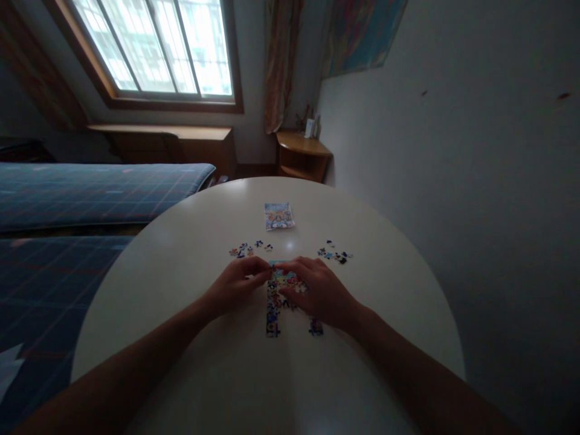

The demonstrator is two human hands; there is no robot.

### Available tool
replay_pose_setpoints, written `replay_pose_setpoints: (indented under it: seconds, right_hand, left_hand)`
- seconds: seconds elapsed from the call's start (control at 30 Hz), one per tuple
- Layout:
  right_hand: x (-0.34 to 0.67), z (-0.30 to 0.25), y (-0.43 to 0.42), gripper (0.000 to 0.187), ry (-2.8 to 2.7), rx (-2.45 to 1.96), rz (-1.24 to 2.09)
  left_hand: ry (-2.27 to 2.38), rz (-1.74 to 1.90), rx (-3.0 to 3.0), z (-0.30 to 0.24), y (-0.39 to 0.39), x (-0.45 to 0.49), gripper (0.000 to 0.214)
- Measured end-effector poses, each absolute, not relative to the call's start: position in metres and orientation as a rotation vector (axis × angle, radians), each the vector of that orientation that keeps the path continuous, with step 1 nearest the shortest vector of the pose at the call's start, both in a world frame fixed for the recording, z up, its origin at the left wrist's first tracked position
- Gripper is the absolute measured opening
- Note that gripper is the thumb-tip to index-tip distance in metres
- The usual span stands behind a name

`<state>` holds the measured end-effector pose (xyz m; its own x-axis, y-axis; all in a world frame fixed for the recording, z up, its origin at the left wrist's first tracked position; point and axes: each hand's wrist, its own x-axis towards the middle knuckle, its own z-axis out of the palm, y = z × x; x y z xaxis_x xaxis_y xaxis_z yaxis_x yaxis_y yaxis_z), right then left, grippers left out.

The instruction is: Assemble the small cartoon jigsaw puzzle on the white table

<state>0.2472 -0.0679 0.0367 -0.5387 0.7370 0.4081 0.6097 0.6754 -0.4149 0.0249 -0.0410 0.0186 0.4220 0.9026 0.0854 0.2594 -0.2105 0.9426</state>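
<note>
Left hand (238,280), grip unclear, sits at the puzzle's (272,309) far-left corner; right hand (321,289), unclenched, spans its right side.

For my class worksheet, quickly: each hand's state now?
Left hand: curled by the puzzle; closed or holding cannot be told.
Right hand: open over the puzzle.

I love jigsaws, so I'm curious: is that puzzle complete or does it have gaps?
Incomplete: the puzzle has a gap at its near side, showing bare table, and loose pieces lie beyond it.
</note>
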Motion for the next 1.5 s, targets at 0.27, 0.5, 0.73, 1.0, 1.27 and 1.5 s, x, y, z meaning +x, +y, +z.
replay_pose_setpoints:
  seconds: [0.27, 0.5, 0.73, 1.0, 1.27, 1.5]
  right_hand:
    - [0.244, 0.036, -0.068, 0.029, -2.311, -1.000, 0.269]
    - [0.247, 0.038, -0.068, 0.020, -2.323, -0.929, 0.296]
    - [0.251, 0.037, -0.065, 0.021, -2.322, -0.899, 0.308]
    - [0.251, 0.036, -0.065, 0.019, -2.289, -0.919, 0.299]
    - [0.252, 0.036, -0.065, 0.011, -2.278, -0.956, 0.313]
    - [0.276, 0.037, -0.052, 0.014, -2.319, -1.129, 0.364]
  left_hand:
    - [0.915, 0.733, 1.695, 0.025, -0.048, 0.026, 0.033]
    - [0.955, 0.654, 1.774, 0.030, -0.053, 0.029, 0.030]
    - [0.955, 0.688, 1.771, 0.031, -0.051, 0.026, 0.029]
    - [0.954, 0.698, 1.791, 0.030, -0.051, 0.027, 0.030]
    - [0.994, 0.655, 1.835, 0.032, -0.052, 0.028, 0.031]
    - [0.935, 0.787, 2.326, 0.024, -0.051, 0.022, 0.019]
